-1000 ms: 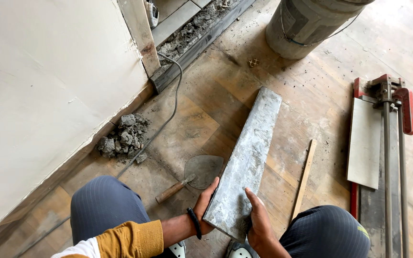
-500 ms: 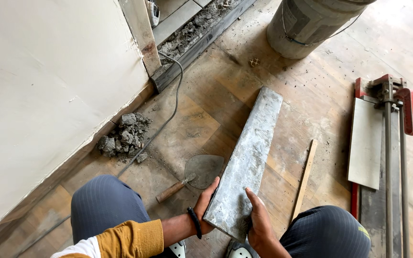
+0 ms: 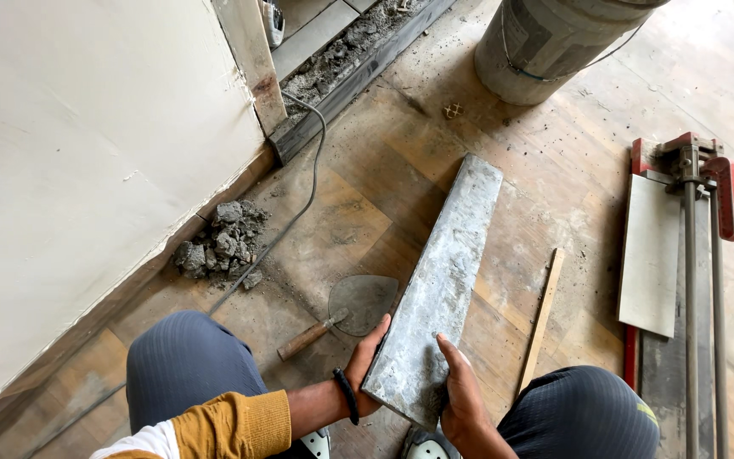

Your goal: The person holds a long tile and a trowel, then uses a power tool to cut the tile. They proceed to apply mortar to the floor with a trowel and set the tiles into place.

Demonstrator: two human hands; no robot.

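Gripping a long grey tile (image 3: 439, 289) by its near end, mortar side up, far end down on the floor (image 3: 367, 204); left hand (image 3: 367, 367) clamped on the left edge, right hand (image 3: 460, 391) on the right. Trowel (image 3: 346, 308) lying just left; tile cutter (image 3: 690, 272) off right.

One label is seen: a pale printed patch (image 3: 516, 34) on the side of the big grey drum (image 3: 554, 42) at the far end of the floor. It is partly cut off. No packages, signs or screens are seen.
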